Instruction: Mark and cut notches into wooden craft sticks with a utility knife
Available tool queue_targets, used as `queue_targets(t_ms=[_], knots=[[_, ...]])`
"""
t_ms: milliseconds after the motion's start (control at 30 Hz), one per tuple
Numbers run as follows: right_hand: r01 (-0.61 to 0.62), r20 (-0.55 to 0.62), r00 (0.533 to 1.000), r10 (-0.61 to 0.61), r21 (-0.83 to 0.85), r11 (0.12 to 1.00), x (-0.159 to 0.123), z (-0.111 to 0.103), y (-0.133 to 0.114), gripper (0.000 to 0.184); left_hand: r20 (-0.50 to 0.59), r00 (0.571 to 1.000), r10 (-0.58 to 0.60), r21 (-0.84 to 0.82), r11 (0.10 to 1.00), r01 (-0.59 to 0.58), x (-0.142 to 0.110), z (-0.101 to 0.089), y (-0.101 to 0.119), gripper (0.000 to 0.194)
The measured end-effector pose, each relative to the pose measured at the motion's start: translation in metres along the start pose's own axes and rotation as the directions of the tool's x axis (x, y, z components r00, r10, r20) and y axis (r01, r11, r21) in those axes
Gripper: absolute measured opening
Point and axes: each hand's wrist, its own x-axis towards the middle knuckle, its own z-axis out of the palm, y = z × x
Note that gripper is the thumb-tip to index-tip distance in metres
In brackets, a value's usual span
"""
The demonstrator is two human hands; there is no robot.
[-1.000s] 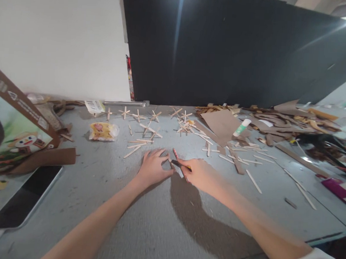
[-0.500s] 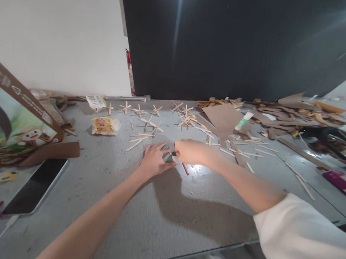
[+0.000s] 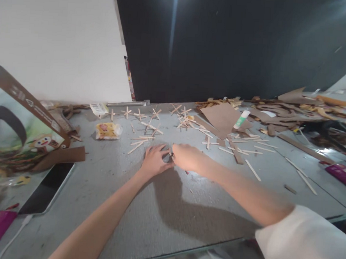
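With index fingertip and thumb apart, my left hand pins a short wooden craft stick flat on the table. Closed and palm down, my right hand meets that stick from the right. It grips a dark utility knife, now almost wholly hidden by the fingers. The end of a red pencil peeks out below my right hand. Beyond the left hand lie loose craft sticks, and further back stand several small crossed-stick pieces.
A glue stick lies on brown cardboard at the back right, among scattered sticks. A wrapped snack, a phone on a cable and a printed box are on the left. A black panel rises behind.
My right hand has turned over and shifted slightly left and away, covering the knife and most of the pencil. My left hand keeps its hold on the stick. The view has shifted slightly.
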Motion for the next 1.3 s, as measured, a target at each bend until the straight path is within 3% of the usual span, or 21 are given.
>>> queue_targets(t_ms=[133, 267, 367, 467, 800, 1000, 1100, 1200, 1300], knots=[[0.015, -0.046, 0.999, -0.016, -0.025, 1.0, -0.004, 0.01, -0.002, 0.037, -0.004, 1.0, -0.014, 0.014, 1.0, 0.014, -0.001, -0.001, 0.002, 0.051], [0.071, 0.081, 0.994, -0.067, -0.053, 0.996, 0.015, -0.015, 0.001, 0.026, 0.03, 0.999, -0.024, 0.02, 1.0, 0.023, 0.0, -0.003, 0.003, 0.05], [0.104, 0.127, 0.988, -0.092, -0.092, 0.99, 0.031, -0.036, 0.002, 0.028, 0.028, 0.999, -0.036, 0.022, 0.999, 0.036, 0.0, -0.002, 0.003, 0.05], [0.11, 0.15, 0.984, -0.093, -0.11, 0.988, 0.036, -0.043, 0.004, 0.027, 0.007, 1.0, -0.03, 0.021, 0.999, 0.03, 0.0, 0.0, 0.001, 0.05], [0.053, -0.029, 0.998, -0.053, 0.013, 0.998, -0.003, 0.008, 0.007, 0.033, -0.004, 1.0, -0.005, 0.036, 0.999, 0.005, -0.001, 0.0, -0.002, 0.056], [0.086, -0.011, 0.996, -0.086, 0.04, 0.995, 0.006, -0.001, 0.003, 0.027, 0.009, 1.0, 0.018, 0.016, 1.0, -0.018, -0.002, -0.005, -0.002, 0.05], [0.083, -0.042, 0.996, -0.081, 0.044, 0.996, 0.004, 0.002, 0.002, 0.023, 0.009, 0.998, 0.061, -0.023, 0.998, -0.061, -0.005, -0.008, -0.003, 0.058], [0.057, -0.16, 0.986, -0.049, 0.049, 0.997, -0.004, 0.014, 0.005, 0.026, -0.072, 0.996, 0.045, -0.118, 0.992, -0.054, -0.004, -0.005, -0.01, 0.061], [0.02, -0.224, 0.975, -0.003, 0.072, 0.997, -0.011, 0.027, 0.013, 0.035, -0.224, 0.969, -0.104, -0.317, 0.948, 0.028, 0.002, 0.003, -0.023, 0.066]])
